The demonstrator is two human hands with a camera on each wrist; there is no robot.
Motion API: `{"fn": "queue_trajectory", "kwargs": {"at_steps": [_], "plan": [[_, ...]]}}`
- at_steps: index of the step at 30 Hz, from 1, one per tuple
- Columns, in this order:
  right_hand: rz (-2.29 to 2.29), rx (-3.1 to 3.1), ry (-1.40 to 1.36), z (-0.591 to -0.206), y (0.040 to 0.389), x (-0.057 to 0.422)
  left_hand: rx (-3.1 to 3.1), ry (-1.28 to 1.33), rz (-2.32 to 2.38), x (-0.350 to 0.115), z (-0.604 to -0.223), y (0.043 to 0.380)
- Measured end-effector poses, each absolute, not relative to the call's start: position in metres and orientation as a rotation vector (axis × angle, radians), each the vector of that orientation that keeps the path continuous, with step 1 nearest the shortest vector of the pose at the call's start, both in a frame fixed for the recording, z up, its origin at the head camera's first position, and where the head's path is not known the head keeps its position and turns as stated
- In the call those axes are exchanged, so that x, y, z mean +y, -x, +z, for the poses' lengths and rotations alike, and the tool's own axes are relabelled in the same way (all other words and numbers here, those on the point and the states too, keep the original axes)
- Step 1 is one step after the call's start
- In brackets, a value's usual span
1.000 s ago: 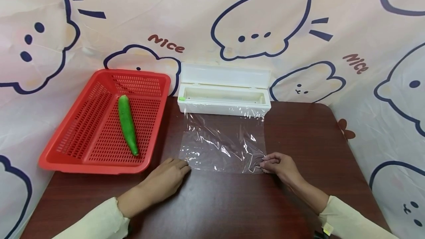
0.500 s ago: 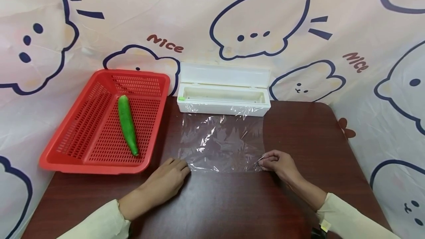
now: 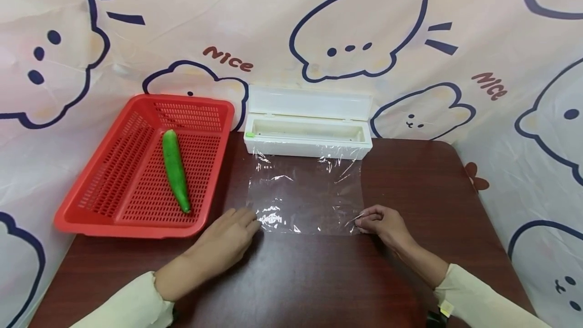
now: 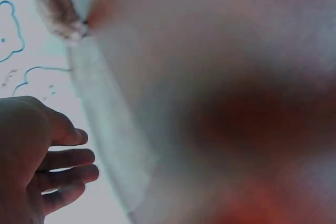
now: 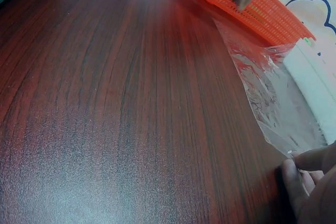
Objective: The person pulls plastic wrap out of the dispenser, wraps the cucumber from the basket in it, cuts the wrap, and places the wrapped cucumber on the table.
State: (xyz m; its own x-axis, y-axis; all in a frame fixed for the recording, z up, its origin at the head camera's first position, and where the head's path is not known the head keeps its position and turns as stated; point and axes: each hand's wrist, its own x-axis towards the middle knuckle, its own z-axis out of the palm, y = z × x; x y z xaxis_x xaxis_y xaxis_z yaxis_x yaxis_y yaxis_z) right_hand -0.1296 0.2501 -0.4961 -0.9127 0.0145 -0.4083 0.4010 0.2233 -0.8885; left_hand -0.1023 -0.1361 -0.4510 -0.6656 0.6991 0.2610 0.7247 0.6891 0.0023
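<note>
A sheet of cling film (image 3: 305, 196) stretches from the front of a white dispenser box (image 3: 307, 146) toward me over the dark table. My right hand (image 3: 380, 224) pinches its near right corner between thumb and fingertips, and the right wrist view shows the film bunched there under the thumb (image 5: 291, 174). My left hand (image 3: 227, 234) is at the near left corner, its fingertips overlapping the film's edge in the head view. In the left wrist view that hand (image 4: 37, 161) has its fingers extended and spread slightly, with nothing visible between them.
A red plastic basket (image 3: 129, 232) stands left of the film, a long green cucumber-like vegetable (image 3: 175, 171) lying in it. The dispenser's lid (image 3: 309, 104) is raised against the patterned cloth (image 3: 268, 19) behind the wooden table (image 3: 300, 282).
The film's creases have shifted, and it looks flatter across the middle and right. My left hand has moved slightly forward at its corner; my right hand keeps its pinch almost in place.
</note>
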Motion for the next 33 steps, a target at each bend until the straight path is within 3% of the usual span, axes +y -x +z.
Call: {"fn": "queue_trajectory", "kwargs": {"at_steps": [5,10,14,19,23,33], "plan": [[-1.736,2.189,-0.393,-0.495,0.130,0.251,-2.586,0.910,-0.385,-0.157,-0.417,0.124],[-1.712,2.202,-0.373,-0.494,0.130,0.252,-2.710,0.350,-0.553,-0.203,-0.396,0.159],[-1.724,2.189,-0.379,-0.494,0.129,0.252,-2.998,-0.087,-0.679,-0.239,-0.401,0.182],[-1.739,2.176,-0.383,-0.495,0.129,0.251,-3.227,-0.443,-0.798,-0.263,-0.420,0.195],[-1.734,2.184,-0.378,-0.496,0.129,0.250,-3.246,-0.598,-0.912,-0.267,-0.430,0.200],[-1.719,2.197,-0.388,-0.494,0.130,0.251,-3.225,-0.611,-1.347,-0.267,-0.440,0.207]]}}
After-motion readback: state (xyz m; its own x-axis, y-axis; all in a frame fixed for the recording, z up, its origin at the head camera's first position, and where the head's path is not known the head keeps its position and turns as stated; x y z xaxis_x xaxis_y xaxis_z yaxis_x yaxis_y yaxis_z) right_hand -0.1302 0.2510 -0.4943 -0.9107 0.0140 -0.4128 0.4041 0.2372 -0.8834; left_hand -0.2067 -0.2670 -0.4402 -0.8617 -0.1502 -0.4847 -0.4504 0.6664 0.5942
